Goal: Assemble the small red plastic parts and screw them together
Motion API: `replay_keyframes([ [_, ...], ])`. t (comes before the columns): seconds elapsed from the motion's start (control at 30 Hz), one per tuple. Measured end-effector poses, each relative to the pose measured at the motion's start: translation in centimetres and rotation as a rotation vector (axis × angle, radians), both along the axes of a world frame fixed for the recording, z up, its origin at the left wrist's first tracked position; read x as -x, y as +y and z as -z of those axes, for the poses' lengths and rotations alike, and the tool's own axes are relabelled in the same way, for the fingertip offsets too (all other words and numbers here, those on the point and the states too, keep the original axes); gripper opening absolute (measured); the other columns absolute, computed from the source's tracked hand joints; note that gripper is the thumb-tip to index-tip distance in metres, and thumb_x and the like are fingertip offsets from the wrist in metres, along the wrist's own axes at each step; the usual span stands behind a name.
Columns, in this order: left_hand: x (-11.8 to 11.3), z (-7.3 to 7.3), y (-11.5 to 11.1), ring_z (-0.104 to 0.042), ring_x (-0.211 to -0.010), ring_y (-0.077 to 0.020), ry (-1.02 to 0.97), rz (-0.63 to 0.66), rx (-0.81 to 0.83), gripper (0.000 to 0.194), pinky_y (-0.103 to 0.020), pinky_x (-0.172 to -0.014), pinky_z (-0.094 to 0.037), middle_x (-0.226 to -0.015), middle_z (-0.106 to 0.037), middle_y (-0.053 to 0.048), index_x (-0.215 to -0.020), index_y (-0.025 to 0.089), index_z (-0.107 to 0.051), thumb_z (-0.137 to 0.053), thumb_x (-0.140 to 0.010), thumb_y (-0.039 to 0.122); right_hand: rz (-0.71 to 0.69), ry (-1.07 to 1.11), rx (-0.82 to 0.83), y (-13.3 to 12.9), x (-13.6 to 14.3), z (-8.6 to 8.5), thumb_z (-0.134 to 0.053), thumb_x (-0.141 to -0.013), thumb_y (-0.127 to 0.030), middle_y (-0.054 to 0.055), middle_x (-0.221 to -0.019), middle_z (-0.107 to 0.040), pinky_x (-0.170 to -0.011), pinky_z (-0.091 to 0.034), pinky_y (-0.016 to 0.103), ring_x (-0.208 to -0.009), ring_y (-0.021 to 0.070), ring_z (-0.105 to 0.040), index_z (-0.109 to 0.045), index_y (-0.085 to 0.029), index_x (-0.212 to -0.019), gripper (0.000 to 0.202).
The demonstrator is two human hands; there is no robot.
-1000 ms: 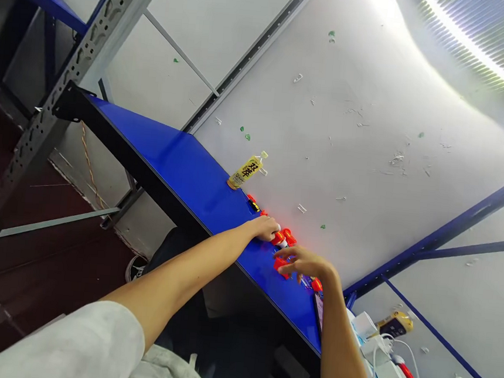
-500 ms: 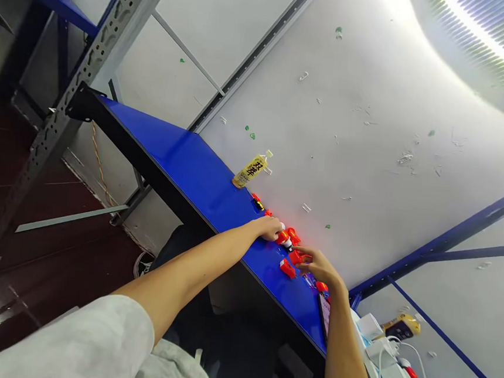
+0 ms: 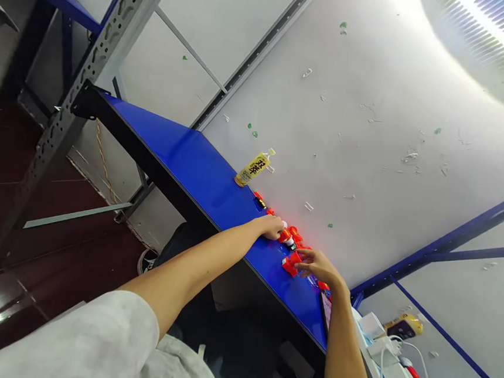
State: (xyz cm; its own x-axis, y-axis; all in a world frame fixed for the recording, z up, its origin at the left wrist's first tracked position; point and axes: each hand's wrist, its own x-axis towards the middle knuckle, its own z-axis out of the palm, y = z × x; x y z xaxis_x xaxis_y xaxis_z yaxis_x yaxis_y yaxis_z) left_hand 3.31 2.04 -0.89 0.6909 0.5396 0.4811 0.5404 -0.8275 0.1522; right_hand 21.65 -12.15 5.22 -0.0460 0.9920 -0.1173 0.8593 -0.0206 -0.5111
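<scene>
My left hand (image 3: 271,228) is closed on a red-and-white part (image 3: 285,235) whose dark end points toward my other hand; its exact kind is too small to make out. My right hand (image 3: 319,266) pinches a small red plastic piece (image 3: 295,257) between thumb and fingers. Just below that piece, a red block (image 3: 289,267) with a white end lies on the blue table (image 3: 184,159), touching or nearly touching it. Behind the held parts, by the wall, lies another red piece (image 3: 294,234).
A yellow-labelled drink bottle (image 3: 254,168) stands by the wall, with a black-and-yellow screwdriver (image 3: 260,201) near it. A phone (image 3: 325,308) lies beside my right forearm. White chargers (image 3: 385,351) with cables sit at the right. A perforated metal post (image 3: 100,52) rises at the left.
My right hand has shifted slightly left with the red piece, bringing it over the red block. My left hand stays on the red-and-white part. The whole view has shifted a little.
</scene>
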Motion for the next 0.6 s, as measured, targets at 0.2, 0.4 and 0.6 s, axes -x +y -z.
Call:
replay_keyframes([
  [0.2,-0.11,0.07,0.21,-0.066,-0.079,-0.0232,0.002,0.004,0.012,0.013,-0.030,-0.071,-0.047,-0.085,-0.073,-0.009,-0.078,0.017,-0.073,-0.061,-0.075,0.020,0.008,-0.023,-0.013,-0.13,0.41,-0.03,-0.074,-0.075,-0.023,0.005,-0.083,-0.072,-0.063,-0.058,0.029,-0.068,0.0181,-0.069,-0.062,-0.014,-0.121,0.048],
  [0.4,-0.16,0.14,0.10,-0.065,-0.077,-0.0243,-0.009,0.011,0.040,0.015,-0.032,-0.070,-0.046,-0.085,-0.072,-0.010,-0.081,0.015,-0.072,-0.059,-0.076,0.022,0.000,-0.076,-0.056,0.25,0.29,0.23,-0.074,-0.074,-0.022,0.006,-0.084,-0.072,-0.060,-0.057,0.030,-0.064,0.0182,-0.068,-0.063,-0.012,-0.122,0.050],
  [0.6,-0.16,0.12,0.17,-0.064,-0.079,-0.0255,-0.026,0.041,0.081,0.014,-0.032,-0.073,-0.045,-0.085,-0.072,-0.011,-0.081,0.015,-0.071,-0.060,-0.074,0.020,-0.019,-0.144,-0.062,0.51,0.01,0.45,-0.072,-0.075,-0.026,0.005,-0.080,-0.069,-0.054,-0.055,0.029,-0.060,0.0166,-0.063,-0.062,-0.011,-0.124,0.052],
])
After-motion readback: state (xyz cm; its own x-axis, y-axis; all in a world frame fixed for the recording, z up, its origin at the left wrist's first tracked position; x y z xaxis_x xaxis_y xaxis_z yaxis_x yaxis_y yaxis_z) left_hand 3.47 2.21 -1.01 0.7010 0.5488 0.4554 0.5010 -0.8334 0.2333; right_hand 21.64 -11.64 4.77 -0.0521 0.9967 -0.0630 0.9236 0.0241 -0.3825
